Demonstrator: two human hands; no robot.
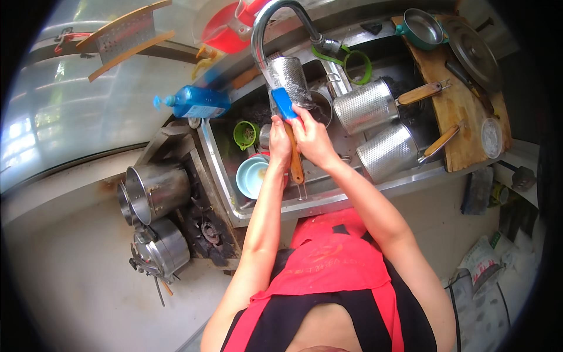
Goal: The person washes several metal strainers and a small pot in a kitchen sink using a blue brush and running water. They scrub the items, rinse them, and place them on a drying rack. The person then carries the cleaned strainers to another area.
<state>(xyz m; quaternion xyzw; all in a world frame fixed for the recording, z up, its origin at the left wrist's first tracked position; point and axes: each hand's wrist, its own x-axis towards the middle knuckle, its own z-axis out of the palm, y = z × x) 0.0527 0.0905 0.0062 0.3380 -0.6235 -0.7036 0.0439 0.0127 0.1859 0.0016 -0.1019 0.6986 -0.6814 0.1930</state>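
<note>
Under the curved chrome faucet [259,35], my left hand [280,143] is closed around the wooden handle [296,160] of a perforated metal strainer [290,81]. My right hand [311,137] grips a blue brush [284,103] that lies over the handle's upper end, close to the strainer's basket. To the right, two more perforated strainers with wooden handles, an upper one [367,105] and a lower one [389,152], lie tilted across the sink divider and right basin. Light blue bowls [251,177] and a green cup [245,135] sit in the left basin.
A blue soap bottle [200,102] stands at the sink's left corner. On the right, a wooden board [457,149] bears a teal-handled pan [423,28], a metal lid [475,53] and a knife [470,83]. Steel pots [165,191] stand left by the stove. A green ring-shaped item [358,66] lies behind the divider.
</note>
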